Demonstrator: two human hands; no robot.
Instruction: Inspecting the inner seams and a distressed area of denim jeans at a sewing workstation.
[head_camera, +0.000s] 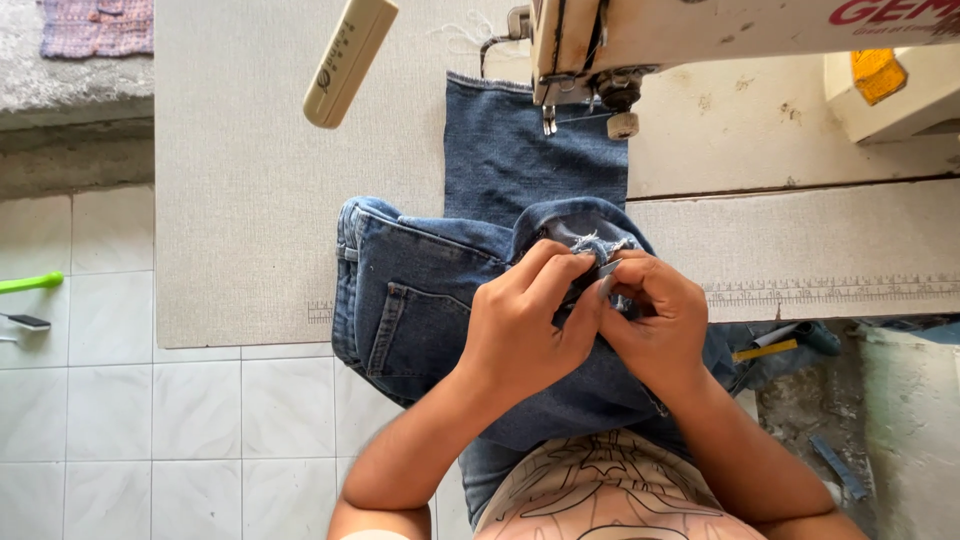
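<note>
On the far left, a green tool (30, 283) lies on the tiled floor. The blue jeans (420, 310) drape over the near edge of the tabletop (250, 200); they look soft, floppy and fairly heavy, best pinched near the frayed patch (597, 243). The left hand (525, 320) and right hand (655, 320) are both closed, pinching that denim, near the sewing machine (700, 40).

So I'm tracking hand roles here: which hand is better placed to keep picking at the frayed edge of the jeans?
Probably the right hand: its fingertips pinch right beneath the frayed edge of the jeans, apparently holding a small tool. The left hand grips the fold beside it, steadying the cloth.
</note>
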